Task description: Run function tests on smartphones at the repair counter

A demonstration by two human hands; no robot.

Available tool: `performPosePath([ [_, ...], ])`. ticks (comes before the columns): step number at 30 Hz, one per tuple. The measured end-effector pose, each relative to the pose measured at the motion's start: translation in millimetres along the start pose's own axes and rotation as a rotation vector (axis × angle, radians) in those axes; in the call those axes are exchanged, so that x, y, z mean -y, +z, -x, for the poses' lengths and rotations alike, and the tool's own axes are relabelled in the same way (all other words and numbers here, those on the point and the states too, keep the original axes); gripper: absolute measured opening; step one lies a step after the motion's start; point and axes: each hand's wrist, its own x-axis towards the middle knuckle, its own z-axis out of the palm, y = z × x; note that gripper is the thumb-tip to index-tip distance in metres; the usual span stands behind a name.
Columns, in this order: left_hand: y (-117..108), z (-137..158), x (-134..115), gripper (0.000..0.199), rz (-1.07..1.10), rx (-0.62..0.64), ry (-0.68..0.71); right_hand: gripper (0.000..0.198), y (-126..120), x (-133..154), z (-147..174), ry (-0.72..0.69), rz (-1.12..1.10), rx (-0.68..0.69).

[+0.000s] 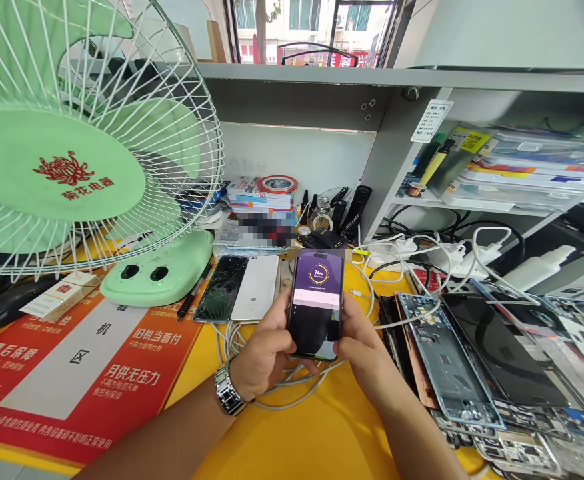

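My left hand, silver metal-link watch on the wrist, comes in from lower left, thumb forward, fingers curled. Black-framed slab smartphone at centre of frame, face toward me, screen lit: purple top with a yellow ring around "74", pale bar mid-screen, dark below. My right hand comes in from lower right, thumb bent in. Grip: both hands closed on the phone's lower sides, thumbs by the bottom corners.
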Motion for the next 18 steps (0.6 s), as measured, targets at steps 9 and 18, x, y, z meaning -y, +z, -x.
performPosePath([
  [9,3.1,-0.2,1.0,0.06,0.053,-0.02,0.031,0.067,1.7,3.5,-0.1,0.03,0.032,0.022],
  [18,5.5,-0.9,-1.8,0.049,0.065,-0.081,-0.008,0.068,4.0,5.3,0.0,0.031,-0.014,0.036],
])
